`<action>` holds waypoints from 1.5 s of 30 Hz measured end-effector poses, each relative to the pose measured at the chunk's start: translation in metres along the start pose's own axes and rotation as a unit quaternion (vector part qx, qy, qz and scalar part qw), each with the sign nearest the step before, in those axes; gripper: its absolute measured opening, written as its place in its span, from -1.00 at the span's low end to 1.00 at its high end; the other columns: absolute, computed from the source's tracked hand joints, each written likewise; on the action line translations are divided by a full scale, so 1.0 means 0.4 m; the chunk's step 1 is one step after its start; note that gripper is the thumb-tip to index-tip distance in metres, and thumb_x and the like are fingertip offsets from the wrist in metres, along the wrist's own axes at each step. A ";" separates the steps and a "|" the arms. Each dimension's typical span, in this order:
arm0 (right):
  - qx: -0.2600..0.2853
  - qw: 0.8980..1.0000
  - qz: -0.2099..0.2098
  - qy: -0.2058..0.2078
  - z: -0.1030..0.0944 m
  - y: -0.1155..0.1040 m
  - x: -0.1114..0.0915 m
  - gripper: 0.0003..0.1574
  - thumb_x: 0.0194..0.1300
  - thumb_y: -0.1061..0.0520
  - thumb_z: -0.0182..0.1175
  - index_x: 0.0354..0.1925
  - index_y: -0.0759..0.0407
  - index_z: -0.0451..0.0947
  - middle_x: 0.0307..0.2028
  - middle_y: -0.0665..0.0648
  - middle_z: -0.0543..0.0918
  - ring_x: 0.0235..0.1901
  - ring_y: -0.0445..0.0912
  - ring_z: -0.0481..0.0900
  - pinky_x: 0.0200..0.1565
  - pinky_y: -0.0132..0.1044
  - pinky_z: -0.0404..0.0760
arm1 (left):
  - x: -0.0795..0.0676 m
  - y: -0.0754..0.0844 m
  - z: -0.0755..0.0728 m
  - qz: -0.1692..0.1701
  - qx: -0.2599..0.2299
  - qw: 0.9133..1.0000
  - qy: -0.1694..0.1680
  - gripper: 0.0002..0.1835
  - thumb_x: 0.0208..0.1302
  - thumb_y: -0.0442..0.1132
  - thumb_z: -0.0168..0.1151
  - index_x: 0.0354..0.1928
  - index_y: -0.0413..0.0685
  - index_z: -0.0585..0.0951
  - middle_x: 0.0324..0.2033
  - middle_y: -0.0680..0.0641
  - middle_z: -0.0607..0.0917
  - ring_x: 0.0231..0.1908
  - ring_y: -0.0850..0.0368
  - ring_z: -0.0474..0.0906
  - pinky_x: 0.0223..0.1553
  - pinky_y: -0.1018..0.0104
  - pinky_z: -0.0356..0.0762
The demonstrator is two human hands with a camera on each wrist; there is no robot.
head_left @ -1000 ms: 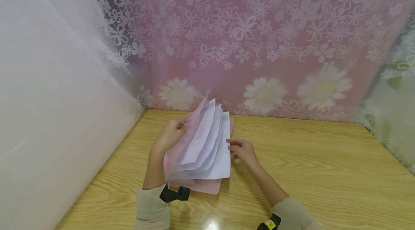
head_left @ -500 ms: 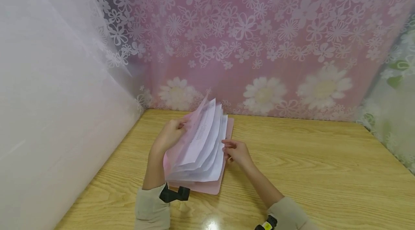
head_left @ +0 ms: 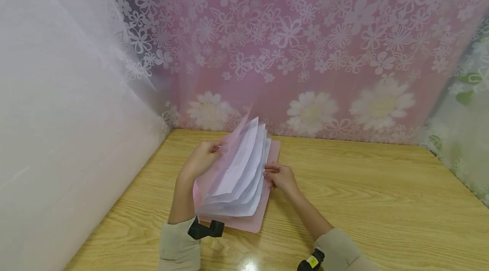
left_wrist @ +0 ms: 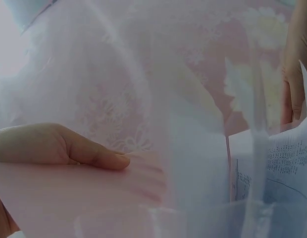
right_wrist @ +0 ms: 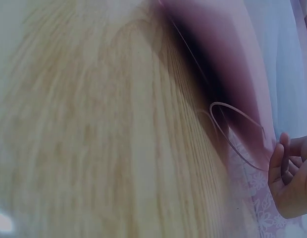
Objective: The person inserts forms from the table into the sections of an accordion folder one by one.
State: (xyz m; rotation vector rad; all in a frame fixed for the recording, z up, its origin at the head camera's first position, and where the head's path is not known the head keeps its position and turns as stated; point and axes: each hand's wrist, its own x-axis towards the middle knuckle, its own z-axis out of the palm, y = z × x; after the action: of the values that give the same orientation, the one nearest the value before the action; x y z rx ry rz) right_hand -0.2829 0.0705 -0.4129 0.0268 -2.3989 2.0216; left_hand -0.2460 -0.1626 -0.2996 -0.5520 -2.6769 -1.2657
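Observation:
A pink document folder [head_left: 252, 224] lies opened on the table, its clear plastic sleeves holding printed white sheets [head_left: 238, 160] fanned out. My left hand [head_left: 202, 158] grips the raised translucent front cover [left_wrist: 79, 193] near its edge, thumb on one face and fingers showing through from behind. At the right edge of the fanned pages, my right hand [head_left: 282, 177] pinches the page edge between thumb and fingers. In the right wrist view, a thin elastic cord [right_wrist: 225, 136] loops out from the back cover [right_wrist: 228, 44] close by the right fingertips.
The folder rests on a wood-grain table [head_left: 363, 190]. Behind the table hangs a pink floral curtain [head_left: 324, 50], with a whitish sheet [head_left: 68, 114] along the left side. Both wrists carry dark camera mounts.
My right hand has moved a little left, bringing the rightmost page edges with it, so more of the pink back cover shows. The folder has shifted slightly right; my left hand keeps its place.

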 end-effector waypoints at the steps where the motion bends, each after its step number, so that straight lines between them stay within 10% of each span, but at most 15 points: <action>1: -0.006 1.000 -0.004 0.003 0.003 0.001 0.000 -0.69 0.11 0.41 0.16 -0.12 0.46 0.56 -0.39 0.25 0.65 -0.77 -0.22 0.37 -0.69 -0.41 0.40 | 0.001 0.000 0.001 0.001 -0.002 1.000 0.000 -0.59 0.19 -0.49 -0.06 0.10 -0.43 0.46 -0.03 -0.32 0.55 -0.08 -0.04 0.47 -0.13 0.12 0.44; 12: -0.059 0.998 -0.034 0.010 0.013 -0.009 -0.001 -0.74 0.11 0.39 0.14 -0.18 0.48 0.57 -0.42 0.26 0.65 -0.82 -0.24 0.32 -0.72 -0.44 0.34 | 0.005 0.003 0.011 -0.006 -0.019 1.000 -0.016 -0.60 0.17 -0.50 -0.07 0.08 -0.45 0.47 -0.06 -0.31 0.57 -0.05 -0.11 0.48 -0.09 0.09 0.44; 23: 0.052 0.996 0.000 0.069 -0.055 0.027 -0.021 -0.64 0.24 0.41 -0.02 0.01 0.55 0.41 -0.13 0.41 0.54 -0.40 -0.09 0.51 -0.42 -0.30 0.57 | 0.014 0.012 0.036 -0.016 -0.020 1.000 -0.010 -0.62 0.20 -0.47 -0.03 0.08 -0.44 0.48 -0.05 -0.29 0.57 -0.04 -0.07 0.46 -0.07 0.09 0.43; 31: 0.178 0.977 0.082 -0.089 -0.082 0.083 -0.030 -0.48 0.40 0.24 -0.11 0.17 0.60 0.13 -0.19 0.27 0.54 -0.31 -0.11 0.55 -0.19 -0.29 0.54 | 0.034 0.022 0.100 -0.023 -0.007 1.000 0.003 -0.60 0.17 -0.48 -0.06 0.07 -0.43 0.48 0.02 -0.27 0.53 0.00 -0.10 0.46 -0.10 0.11 0.45; 45: 0.210 0.966 0.051 -0.141 -0.112 0.117 -0.026 -0.40 0.35 0.32 -0.11 0.26 0.55 -0.03 0.03 0.36 0.40 -0.07 -0.05 0.45 -0.02 -0.20 0.44 | 0.065 0.025 0.238 -0.060 -0.002 0.998 -0.026 -0.57 0.15 -0.42 0.02 0.09 -0.41 0.47 -0.04 -0.33 0.55 -0.20 -0.09 0.57 -0.36 0.21 0.55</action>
State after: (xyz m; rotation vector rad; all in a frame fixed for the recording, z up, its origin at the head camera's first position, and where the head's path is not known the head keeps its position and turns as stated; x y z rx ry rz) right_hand -0.2734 0.1226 -0.4516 0.2099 -2.0899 2.7028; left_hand -0.2624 -0.0766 -0.3464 -0.4358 -2.7894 -1.3053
